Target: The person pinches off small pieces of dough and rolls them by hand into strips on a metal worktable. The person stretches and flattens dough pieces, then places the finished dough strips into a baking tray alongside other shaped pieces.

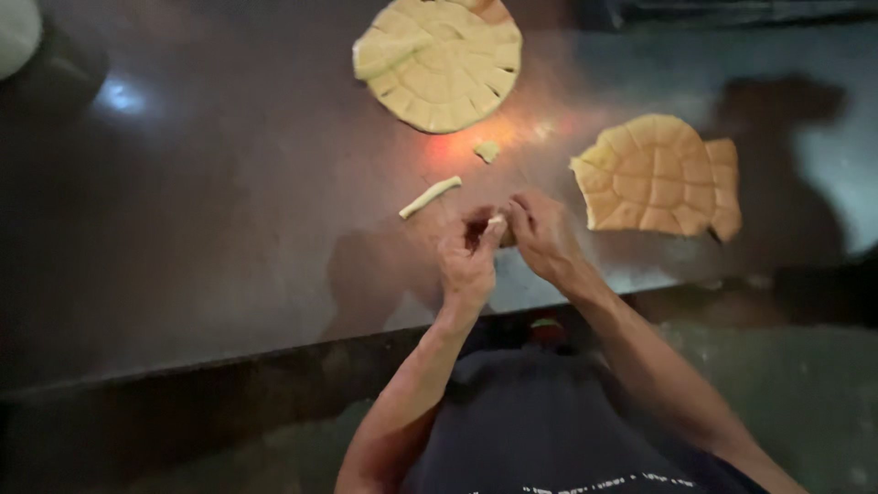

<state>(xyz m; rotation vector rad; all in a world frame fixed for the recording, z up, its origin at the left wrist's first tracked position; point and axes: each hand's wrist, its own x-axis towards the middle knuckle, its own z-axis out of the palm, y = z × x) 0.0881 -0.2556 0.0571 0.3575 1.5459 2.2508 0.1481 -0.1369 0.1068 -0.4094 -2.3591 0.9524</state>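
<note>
Got a little dough piece (497, 222) pinched between my left hand (468, 261) and right hand (541, 236), fingertips of both closed on it just above the near edge of the dark table (201, 229). One rolled strip (430, 197) already lies just left and a bit farther out, with a tiny scrap (487, 151) beyond it. Looks like early days to me: the round scored dough sheet (439, 62) at the far side and the scored slab (658, 176) on the right are both mostly whole.
</note>
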